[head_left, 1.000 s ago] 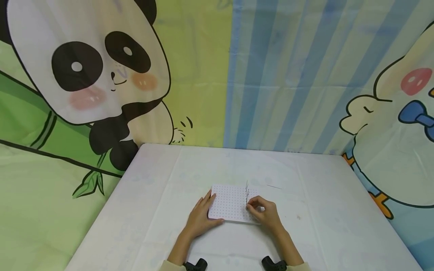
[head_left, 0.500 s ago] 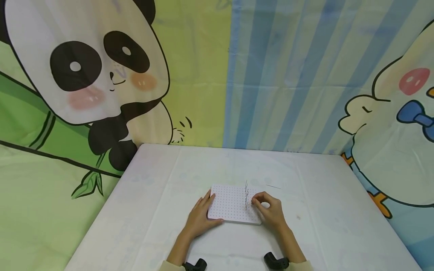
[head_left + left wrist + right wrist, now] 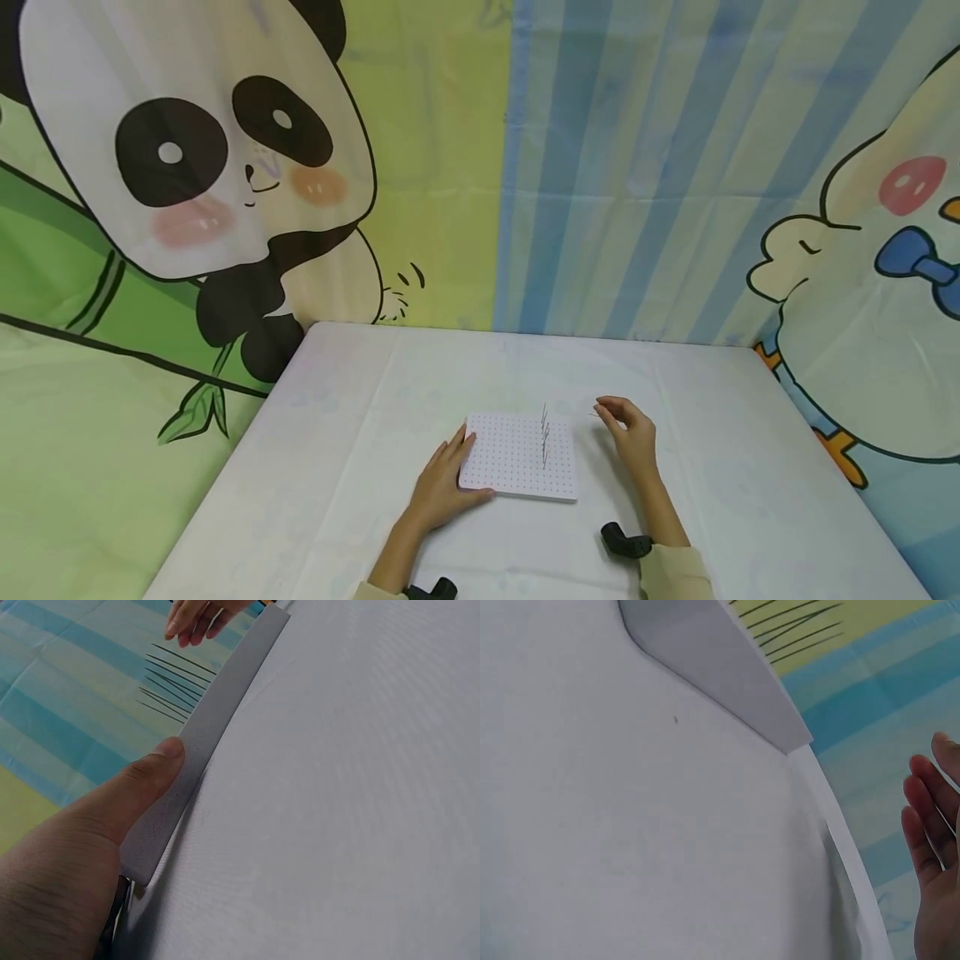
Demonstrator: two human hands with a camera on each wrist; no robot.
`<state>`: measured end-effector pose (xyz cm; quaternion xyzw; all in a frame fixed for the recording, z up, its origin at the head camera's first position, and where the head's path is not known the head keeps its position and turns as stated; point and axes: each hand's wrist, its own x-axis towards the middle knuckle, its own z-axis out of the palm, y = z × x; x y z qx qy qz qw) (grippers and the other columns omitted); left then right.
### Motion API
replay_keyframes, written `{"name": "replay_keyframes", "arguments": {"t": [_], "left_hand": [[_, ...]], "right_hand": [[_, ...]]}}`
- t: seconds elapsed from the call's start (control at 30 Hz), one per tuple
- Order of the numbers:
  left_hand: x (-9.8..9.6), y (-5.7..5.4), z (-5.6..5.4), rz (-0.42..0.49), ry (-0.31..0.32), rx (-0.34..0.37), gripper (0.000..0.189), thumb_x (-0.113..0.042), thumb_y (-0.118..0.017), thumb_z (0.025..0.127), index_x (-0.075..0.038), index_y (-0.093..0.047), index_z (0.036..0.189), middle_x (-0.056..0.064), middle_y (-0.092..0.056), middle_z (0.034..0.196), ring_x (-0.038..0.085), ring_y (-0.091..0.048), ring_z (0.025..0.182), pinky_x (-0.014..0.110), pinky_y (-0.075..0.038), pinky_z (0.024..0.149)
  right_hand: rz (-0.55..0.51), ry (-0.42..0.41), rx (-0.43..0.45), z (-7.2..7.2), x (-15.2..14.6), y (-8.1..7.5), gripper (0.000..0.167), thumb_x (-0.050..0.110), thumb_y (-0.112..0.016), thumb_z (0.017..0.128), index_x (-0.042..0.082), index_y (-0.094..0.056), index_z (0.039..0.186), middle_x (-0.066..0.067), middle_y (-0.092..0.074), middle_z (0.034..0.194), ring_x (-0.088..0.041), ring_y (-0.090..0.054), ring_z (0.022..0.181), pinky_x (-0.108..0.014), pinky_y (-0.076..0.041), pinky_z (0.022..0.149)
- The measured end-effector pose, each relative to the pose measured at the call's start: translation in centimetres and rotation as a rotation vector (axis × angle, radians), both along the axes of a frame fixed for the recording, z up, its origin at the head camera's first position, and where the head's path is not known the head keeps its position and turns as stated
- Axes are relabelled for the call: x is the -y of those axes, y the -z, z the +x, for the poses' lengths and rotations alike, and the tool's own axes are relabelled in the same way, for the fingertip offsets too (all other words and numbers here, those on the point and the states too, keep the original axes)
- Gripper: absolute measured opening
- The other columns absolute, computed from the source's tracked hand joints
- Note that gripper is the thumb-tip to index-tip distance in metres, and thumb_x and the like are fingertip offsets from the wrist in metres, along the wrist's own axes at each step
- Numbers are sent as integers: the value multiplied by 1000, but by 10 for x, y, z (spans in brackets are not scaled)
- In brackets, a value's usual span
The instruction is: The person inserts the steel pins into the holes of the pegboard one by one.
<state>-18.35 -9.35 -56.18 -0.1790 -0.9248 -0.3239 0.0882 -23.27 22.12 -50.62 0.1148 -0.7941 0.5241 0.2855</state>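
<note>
A white board with a grid of small holes [image 3: 498, 458] lies on the table. Several thin dark needle-like rods [image 3: 545, 437] stand in a row toward its right side; they also show as slanting lines [image 3: 176, 682] in the left wrist view. My left hand [image 3: 446, 479] spans the board's near left corner, fingers along the left edge and the straight thumb [image 3: 154, 776] against the front side. Beyond the board's right edge, my right hand [image 3: 633, 433] is over a loose rod [image 3: 592, 414], mostly hidden by the fingertips. Its fingers [image 3: 926, 802] are slightly bent, with nothing visible between them.
A white cloth covers the table [image 3: 360, 400]. Behind it hangs a printed curtain [image 3: 435, 167] with a panda and a bird. Black wrist devices [image 3: 626, 542] sit on both wrists.
My right hand has moved away from the row of standing rods, right and back to the loose rod. The left hand stays on the board, which has not visibly shifted.
</note>
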Motion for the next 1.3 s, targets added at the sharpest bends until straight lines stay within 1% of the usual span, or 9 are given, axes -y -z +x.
{"name": "replay_keyframes", "arguments": {"t": [0.2, 0.37, 0.47, 0.57, 0.63, 0.83, 0.93, 1.1, 1.3], "left_hand": [[-1, 2, 2, -2, 3, 14, 98, -66, -67, 67, -12, -35, 143, 3, -22, 151, 34, -26, 134, 46, -23, 108], [-2, 3, 2, 4, 2, 11, 99, -66, -66, 67, -12, -35, 143, 4, -22, 152, 33, -26, 134, 46, -22, 108], [-2, 3, 2, 4, 2, 3, 99, -67, -65, 67, -12, -35, 143, 3, -22, 152, 33, -26, 134, 45, -22, 109], [-1, 3, 1, -3, -1, -1, 99, -68, -65, 67, -13, -35, 143, 3, -21, 152, 33, -27, 134, 45, -23, 109], [-1, 3, 1, -5, -4, -5, 98, -68, -65, 67, -13, -35, 143, 3, -22, 152, 34, -27, 133, 45, -24, 108], [0, 3, -1, -5, -2, -19, 98, -67, -65, 67, -12, -35, 143, 3, -22, 151, 31, -28, 133, 44, -23, 109], [0, 2, -1, -5, 2, -18, 98, -67, -66, 67, -11, -35, 143, 4, -22, 151, 29, -28, 134, 43, -22, 109], [0, 0, 0, -8, 4, -5, 98, -65, -67, 67, -11, -36, 143, 4, -22, 151, 29, -27, 134, 42, -21, 110], [1, -1, 0, -10, 4, 0, 98, -65, -67, 68, -11, -35, 143, 5, -22, 151, 29, -27, 134, 41, -20, 110]], "right_hand": [[-9, 111, 117, -24, -21, 30, 17, 19, -67, 85, 7, -70, 96, -6, -68, 90, -7, -58, 80, -13, -44, 71], [-14, 135, 158, -33, -27, 43, 20, 24, -70, 82, 8, -71, 94, -7, -69, 91, -6, -59, 77, -14, -45, 68], [32, 178, 189, -36, -28, 48, 20, 26, -71, 81, 9, -71, 92, -6, -69, 91, -7, -58, 73, -14, -45, 65], [88, 223, 205, -36, -27, 50, 18, 25, -72, 81, 10, -72, 90, -5, -68, 88, -11, -58, 71, -18, -44, 63], [123, 234, 197, -37, -26, 50, 15, 21, -72, 80, 9, -72, 89, -6, -68, 87, -15, -59, 72, -22, -44, 64], [207, 208, 154, -40, -24, 51, 8, 11, -74, 77, 4, -73, 82, -9, -67, 84, -25, -59, 81, -36, -47, 71], [233, 196, 132, -42, -23, 51, 6, 8, -75, 75, 3, -73, 79, -11, -66, 83, -29, -57, 82, -40, -46, 72], [295, 184, 98, -44, -24, 52, 5, 6, -76, 73, 4, -72, 76, -14, -64, 83, -32, -54, 79, -40, -42, 68], [344, 172, 114, -45, -23, 53, 6, 6, -75, 75, 3, -70, 77, -13, -62, 84, -31, -51, 80, -40, -39, 70]]}}
